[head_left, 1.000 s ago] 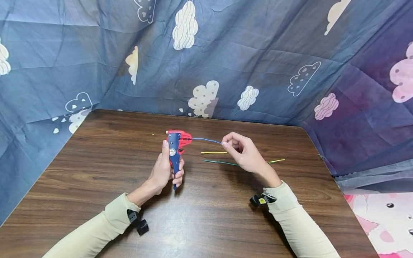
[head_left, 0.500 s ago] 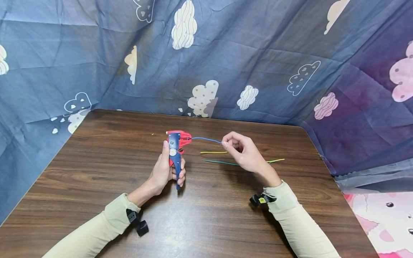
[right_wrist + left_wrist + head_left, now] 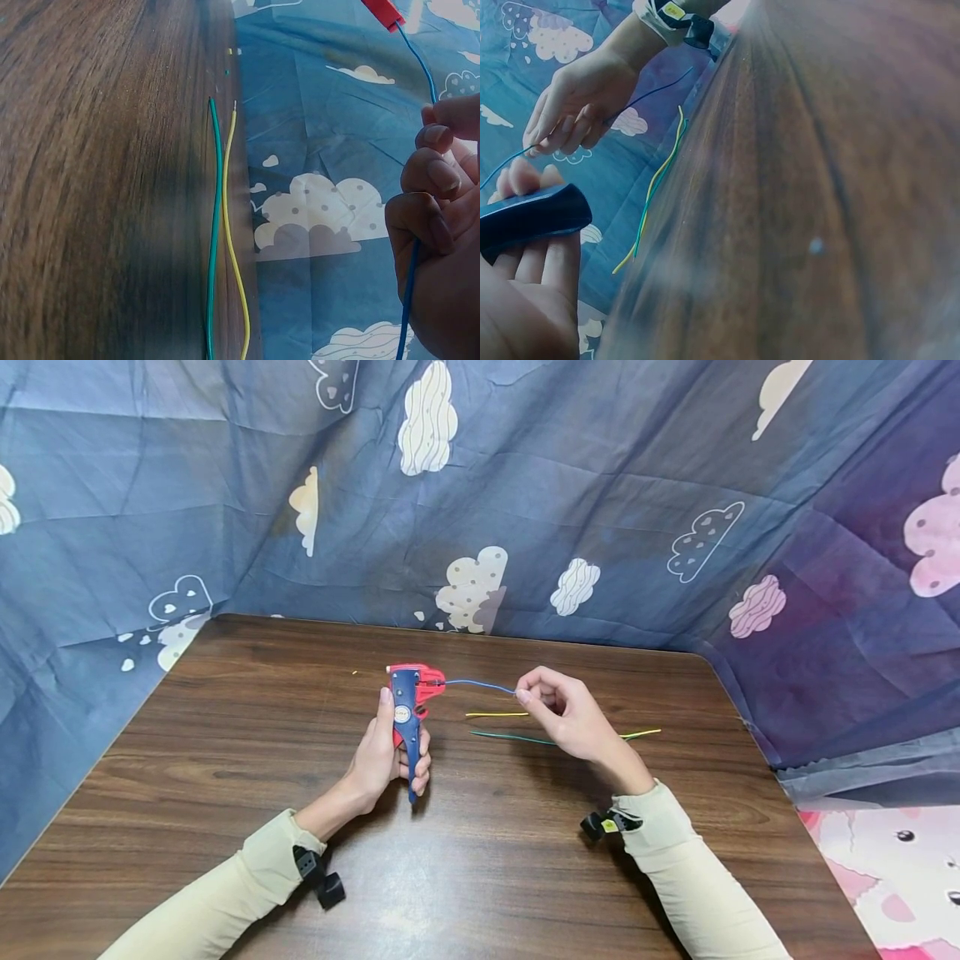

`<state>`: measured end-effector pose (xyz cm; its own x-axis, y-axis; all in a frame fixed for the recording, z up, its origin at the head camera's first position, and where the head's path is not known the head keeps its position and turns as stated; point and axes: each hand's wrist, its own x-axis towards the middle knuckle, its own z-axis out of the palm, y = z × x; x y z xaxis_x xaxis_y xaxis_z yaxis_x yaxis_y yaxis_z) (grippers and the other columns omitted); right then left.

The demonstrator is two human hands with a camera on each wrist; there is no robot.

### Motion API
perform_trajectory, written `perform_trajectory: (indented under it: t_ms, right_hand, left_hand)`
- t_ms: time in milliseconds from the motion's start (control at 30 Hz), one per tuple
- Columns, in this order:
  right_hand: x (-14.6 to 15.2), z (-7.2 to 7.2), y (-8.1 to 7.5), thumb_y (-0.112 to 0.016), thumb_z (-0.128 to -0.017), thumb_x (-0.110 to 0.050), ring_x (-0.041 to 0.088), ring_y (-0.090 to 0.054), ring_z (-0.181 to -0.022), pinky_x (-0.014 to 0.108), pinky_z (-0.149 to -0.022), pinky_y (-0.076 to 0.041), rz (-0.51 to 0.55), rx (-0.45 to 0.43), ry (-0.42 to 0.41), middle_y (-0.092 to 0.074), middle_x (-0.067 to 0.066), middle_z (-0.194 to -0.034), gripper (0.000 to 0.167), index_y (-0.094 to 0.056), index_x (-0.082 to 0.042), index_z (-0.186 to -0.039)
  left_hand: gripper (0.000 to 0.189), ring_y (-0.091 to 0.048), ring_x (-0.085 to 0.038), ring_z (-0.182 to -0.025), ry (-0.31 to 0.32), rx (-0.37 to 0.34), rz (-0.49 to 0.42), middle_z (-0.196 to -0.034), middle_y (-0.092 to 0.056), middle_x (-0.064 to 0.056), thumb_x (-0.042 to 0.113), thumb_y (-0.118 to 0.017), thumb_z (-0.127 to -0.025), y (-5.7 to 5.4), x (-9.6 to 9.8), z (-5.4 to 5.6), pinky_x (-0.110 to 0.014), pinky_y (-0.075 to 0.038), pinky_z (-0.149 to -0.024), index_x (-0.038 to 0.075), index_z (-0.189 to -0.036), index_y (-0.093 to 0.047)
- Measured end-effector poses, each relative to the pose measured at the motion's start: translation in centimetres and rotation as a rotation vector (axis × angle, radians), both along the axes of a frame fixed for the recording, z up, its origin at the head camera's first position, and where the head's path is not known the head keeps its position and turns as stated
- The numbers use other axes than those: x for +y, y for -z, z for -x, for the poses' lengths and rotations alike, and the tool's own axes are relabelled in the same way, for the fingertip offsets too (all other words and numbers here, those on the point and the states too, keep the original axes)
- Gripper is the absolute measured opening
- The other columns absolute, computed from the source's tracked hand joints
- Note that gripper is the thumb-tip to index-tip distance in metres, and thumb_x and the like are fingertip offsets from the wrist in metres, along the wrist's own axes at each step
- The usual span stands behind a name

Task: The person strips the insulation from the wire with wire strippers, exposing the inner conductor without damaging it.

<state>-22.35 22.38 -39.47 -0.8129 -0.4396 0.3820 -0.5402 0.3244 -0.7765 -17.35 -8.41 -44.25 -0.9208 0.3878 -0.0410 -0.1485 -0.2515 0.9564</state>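
My left hand (image 3: 375, 760) grips a blue-and-red wire stripper (image 3: 405, 693) upright above the table, its thumb along the near side and its fingers around the handle. The stripper's red head points right. One end of a blue wire (image 3: 480, 682) sits in that head. My right hand (image 3: 573, 718) pinches the wire between thumb and forefinger; in the right wrist view the wire's rest (image 3: 409, 292) runs on past the curled fingers. Beneath the right hand lie a yellow wire (image 3: 495, 714) and a green wire (image 3: 513, 737), partly hidden by it in the head view.
The brown wooden table (image 3: 225, 760) reaches back to a blue cloud-print cloth (image 3: 360, 527), which also hangs at both sides. A tiny yellow scrap (image 3: 355, 672) lies left of the stripper. In the right wrist view, small scraps (image 3: 231, 52) lie beyond the wire ends.
The stripper's handle and the left fingers around it have shifted slightly right since a second ago. My right hand and the blue wire stay in place.
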Motion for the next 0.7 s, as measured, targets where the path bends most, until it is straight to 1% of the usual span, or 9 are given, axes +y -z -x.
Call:
perform_trajectory:
  t_ms: [133,367,567,700]
  right_hand:
    - [0.0,-0.02,0.0,-0.066,-0.108,-0.014,0.008,-0.047,-0.059,0.023,-0.052,-0.038,-0.002,0.001,-0.006,-0.052,-0.001,-0.072,0.004,-0.068,-0.017,-0.107]
    - [-0.04,-0.03,0.06,-0.066,-0.108,-0.014,0.008,-0.047,-0.059,0.024,-0.052,-0.038,-0.002,0.006,-0.011,-0.052,-0.001,-0.072,0.004,-0.068,-0.012,-0.107]
    - [-0.01,-0.05,0.11,-0.066,-0.108,-0.014,0.008,-0.047,-0.06,0.024,-0.052,-0.038,0.0,0.001,-0.008,-0.052,-0.002,-0.072,0.004,-0.068,-0.017,-0.107]
    - [-0.03,-0.06,0.07,-0.066,-0.108,-0.014,0.008,-0.047,-0.059,0.024,-0.052,-0.038,0.0,-0.002,-0.011,-0.052,-0.002,-0.072,0.005,-0.068,-0.018,-0.107]
  left_hand:
    - [0.097,-0.051,-0.017,-0.041,-0.007,0.014,0.004,-0.055,-0.05,-0.004,0.091,-0.012,-0.098,-0.02,0.03,-0.07,-0.033,-0.051,-0.043,0.002,-0.081,-0.048]
    - [0.096,-0.044,-0.015,-0.038,-0.012,0.022,-0.011,-0.053,-0.046,-0.002,0.089,-0.011,-0.099,-0.2,0.06,-0.2,-0.032,-0.047,-0.04,0.002,-0.078,-0.045]
    - [0.094,-0.042,-0.014,-0.038,-0.008,0.015,-0.018,-0.053,-0.045,-0.002,0.088,-0.013,-0.1,-0.27,-0.01,-0.2,-0.031,-0.044,-0.038,0.002,-0.079,-0.044]
    - [0.093,-0.042,-0.014,-0.038,-0.015,0.001,-0.018,-0.053,-0.045,-0.001,0.089,-0.014,-0.1,-0.28,-0.03,-0.26,-0.03,-0.044,-0.038,0.003,-0.079,-0.044]
